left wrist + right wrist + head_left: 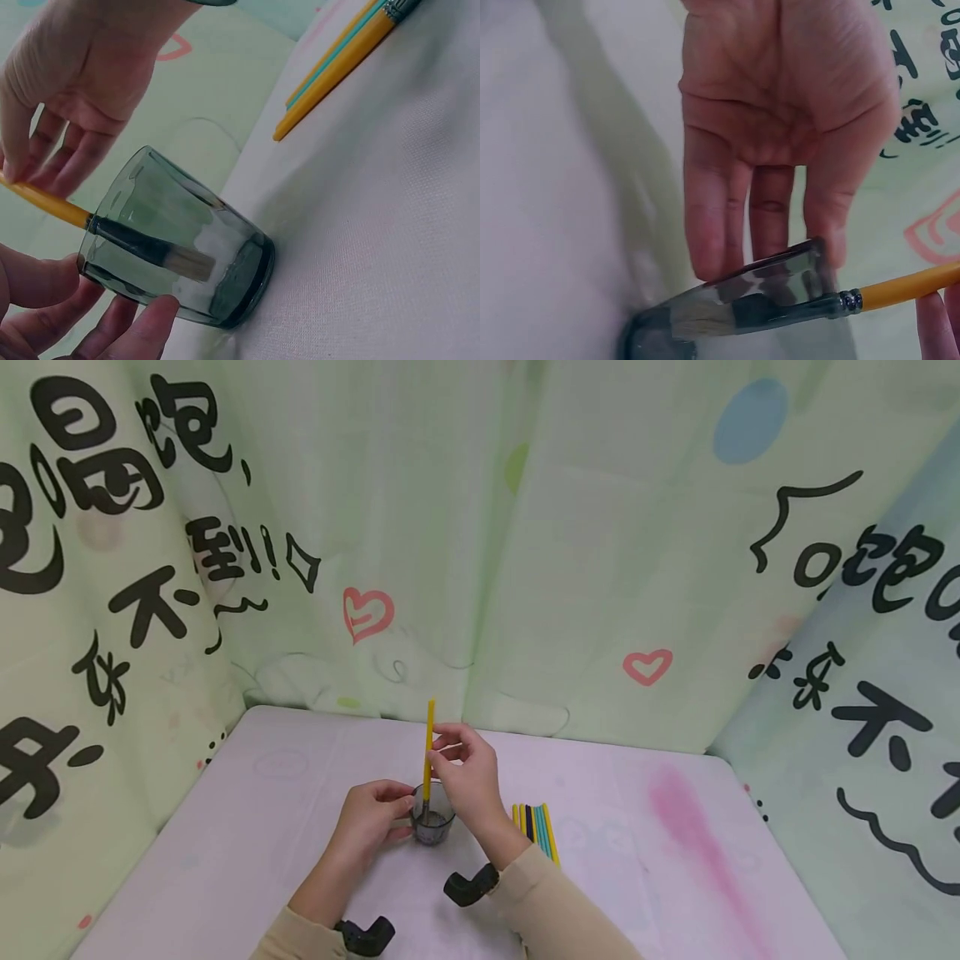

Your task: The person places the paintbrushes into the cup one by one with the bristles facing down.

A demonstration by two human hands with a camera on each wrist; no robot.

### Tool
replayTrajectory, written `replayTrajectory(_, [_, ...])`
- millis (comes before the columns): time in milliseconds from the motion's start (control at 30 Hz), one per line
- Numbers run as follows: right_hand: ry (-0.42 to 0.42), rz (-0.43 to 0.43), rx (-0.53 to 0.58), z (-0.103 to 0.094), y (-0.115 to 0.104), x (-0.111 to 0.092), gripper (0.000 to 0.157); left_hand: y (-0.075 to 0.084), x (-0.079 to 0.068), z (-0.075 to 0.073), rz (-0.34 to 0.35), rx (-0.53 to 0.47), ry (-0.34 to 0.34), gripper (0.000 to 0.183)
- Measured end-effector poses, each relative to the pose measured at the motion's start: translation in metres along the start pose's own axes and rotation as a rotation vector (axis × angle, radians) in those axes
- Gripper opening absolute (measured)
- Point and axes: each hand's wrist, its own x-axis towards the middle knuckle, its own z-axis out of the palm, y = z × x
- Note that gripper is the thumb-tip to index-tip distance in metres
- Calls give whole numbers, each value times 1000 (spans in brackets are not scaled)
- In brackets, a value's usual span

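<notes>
A smoky-grey clear glass (432, 837) stands on the table, and my left hand (363, 827) grips it from the left side. In the left wrist view, the thumb is at the rim and the fingers lie along the wall of the glass (161, 187). My right hand (471, 772) pinches the yellow handle of a paintbrush (429, 739) above the glass. Bristles down, the paintbrush (187, 262) leans inside, its dark ferrule crossing the rim. Its pale, flat bristles (701, 319) show through the glass near the bottom in the right wrist view.
Right of the glass, several more brushes (546, 827) with yellow, teal and dark handles lie side by side, partly hidden by the right forearm. The table (637, 860) has a pale pink cover with a brighter pink streak. A printed curtain (570, 568) hangs behind and at both sides.
</notes>
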Motion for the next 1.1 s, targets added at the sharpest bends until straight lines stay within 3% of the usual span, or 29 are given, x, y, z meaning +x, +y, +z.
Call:
replayTrajectory(667, [-24,17,-90,13,17,1,32,-1,-1,0,23,-18,-9,19])
replayTrajectory(1100, [-46,27,-92,4,15,-3,28,-1,-1,1,36,-26,-10,21])
